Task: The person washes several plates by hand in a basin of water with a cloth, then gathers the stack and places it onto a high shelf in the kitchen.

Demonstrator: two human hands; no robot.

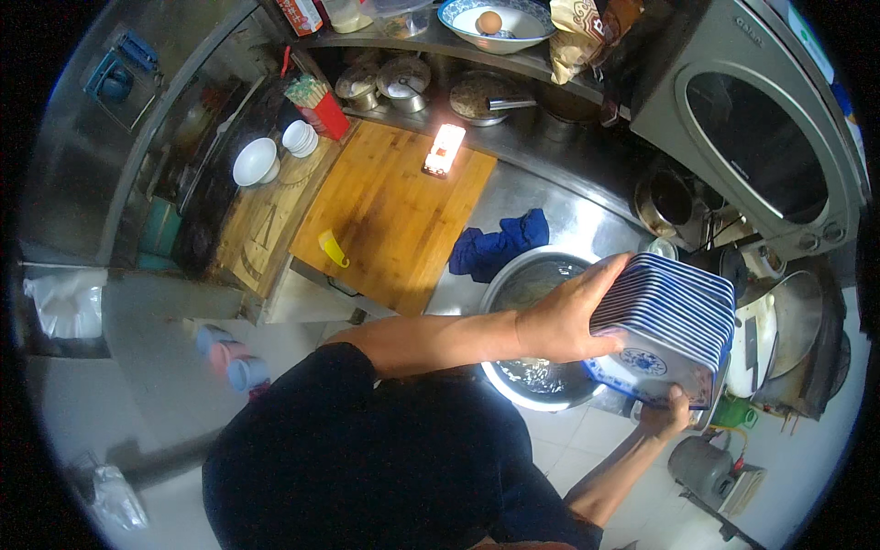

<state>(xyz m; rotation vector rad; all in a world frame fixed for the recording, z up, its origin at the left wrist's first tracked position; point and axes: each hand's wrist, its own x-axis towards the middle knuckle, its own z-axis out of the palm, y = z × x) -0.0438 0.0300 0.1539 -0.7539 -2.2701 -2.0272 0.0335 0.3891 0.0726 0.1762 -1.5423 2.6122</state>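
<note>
My left hand [574, 309] grips the side of a tall stack of blue-and-white patterned square dishes [667, 309], its thumb along the rim of the front dish. At the lower edge of the same stack, my right hand [670, 412] holds on with its thumb over the front dish. The stack is tilted, so the patterned inside of the front dish shows. Behind my left forearm is a large round metal basin [498, 295] with water in it. A crumpled dark blue cloth [500, 244] lies beside the basin on the metal counter.
A wooden board [392, 206] bears a lit phone-like device [445, 150] and a yellow peeler-like tool [333, 248]. White bowls [256, 162] stand left of it. Lidded pots [404, 82] line the back under a shelf. A grey microwave-like appliance [756, 137] and pans are at the right.
</note>
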